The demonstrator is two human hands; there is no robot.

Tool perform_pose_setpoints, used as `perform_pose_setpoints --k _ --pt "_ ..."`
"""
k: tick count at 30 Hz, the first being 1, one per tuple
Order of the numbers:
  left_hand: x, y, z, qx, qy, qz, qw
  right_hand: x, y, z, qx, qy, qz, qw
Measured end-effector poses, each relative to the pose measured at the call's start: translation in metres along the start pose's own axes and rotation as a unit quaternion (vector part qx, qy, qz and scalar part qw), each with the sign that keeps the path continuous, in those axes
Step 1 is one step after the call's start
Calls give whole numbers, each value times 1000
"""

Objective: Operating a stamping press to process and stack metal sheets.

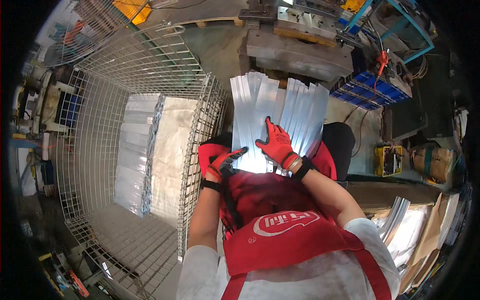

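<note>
Long, shiny silver metal strips (257, 97) lie side by side and partly overlapping, fanned out in front of my lap. My right hand (278, 144), in a red glove with dark fingertips, rests on top of them. Its index finger points away from me, with the thumb spread to the left. At the near left corner of the strips is my left hand (223, 164), in a matching glove. Its stretched fingers reach over the strips' edge, and its underside is hidden. Both wrists carry black bands.
On my left stands a wire mesh cage (202, 135) holding stacked, wrapped metal strips (135, 150) beside a pale sheet (172, 150). A blue crate (367, 90) and a yellow basket (388, 160) are at the right. Heavy metal blocks (300, 55) lie ahead. More strips (395, 220) rest near cardboard behind my right arm.
</note>
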State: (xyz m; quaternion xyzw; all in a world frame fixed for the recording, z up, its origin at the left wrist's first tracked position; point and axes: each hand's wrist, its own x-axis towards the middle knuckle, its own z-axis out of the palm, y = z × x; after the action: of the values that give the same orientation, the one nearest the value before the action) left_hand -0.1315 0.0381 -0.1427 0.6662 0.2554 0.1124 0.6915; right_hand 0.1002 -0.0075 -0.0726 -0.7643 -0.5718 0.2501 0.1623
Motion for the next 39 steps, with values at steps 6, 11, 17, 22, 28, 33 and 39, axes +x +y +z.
perform_pose_setpoints --k 6,11,17,22,28,33,39 --pt "6 44 7 21 -19 -44 999 -2 2 2 41 29 12 999" --pt "17 9 12 -219 48 -140 964 1 34 -3 189 40 66 979" --pt "8 7 -7 -31 16 30 999 -1 28 -32 10 74 6 997" --pt "5 11 -7 -82 33 -38 995 21 -17 -38 -8 148 -119 982" --pt "18 67 9 -202 98 -190 956 81 -49 -14 -156 229 -164 947" --pt "18 65 14 -231 131 -201 943 113 -77 -7 -239 99 -41 965" --pt "16 46 14 -223 94 -160 957 122 -93 -3 -227 69 9 971"
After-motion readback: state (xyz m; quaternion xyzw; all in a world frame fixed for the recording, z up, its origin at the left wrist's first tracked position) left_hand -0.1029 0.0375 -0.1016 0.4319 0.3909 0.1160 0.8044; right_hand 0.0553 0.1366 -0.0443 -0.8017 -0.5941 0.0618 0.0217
